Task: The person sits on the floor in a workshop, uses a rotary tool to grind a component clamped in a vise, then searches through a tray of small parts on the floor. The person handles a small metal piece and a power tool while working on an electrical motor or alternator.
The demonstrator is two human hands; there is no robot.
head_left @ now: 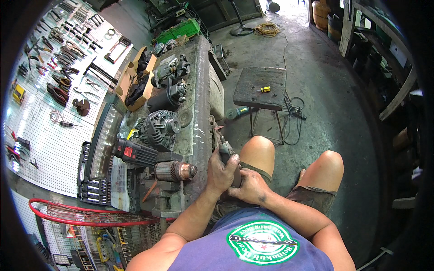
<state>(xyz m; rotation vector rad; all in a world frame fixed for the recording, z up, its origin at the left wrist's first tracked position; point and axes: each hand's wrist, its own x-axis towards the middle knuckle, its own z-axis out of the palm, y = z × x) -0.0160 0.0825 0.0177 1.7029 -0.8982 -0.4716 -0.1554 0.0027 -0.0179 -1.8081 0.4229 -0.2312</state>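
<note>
My left hand (220, 172) is wrapped round a grey and black hand-held tool (225, 149) with a narrow nose, its exact kind unclear. The nose points away from me, near the bench's edge. Closed around the tool's lower end is my right hand (253, 186), just right of the left one. Left of my hands, a motor armature (169, 171) with copper windings lies level at the vise (169, 198). A black and red power tool (135, 151) lies beside it. Farther up the bench sits an alternator (158, 128).
A starter motor (165, 95) and an open cardboard box (148, 88) of dark parts stand farther along the bench. Ahead, a stool (251, 99) holds a yellow screwdriver (265, 90). An angle grinder (237, 112) and cables (294, 110) lie on the floor. Tools hang on a pegboard (45, 149).
</note>
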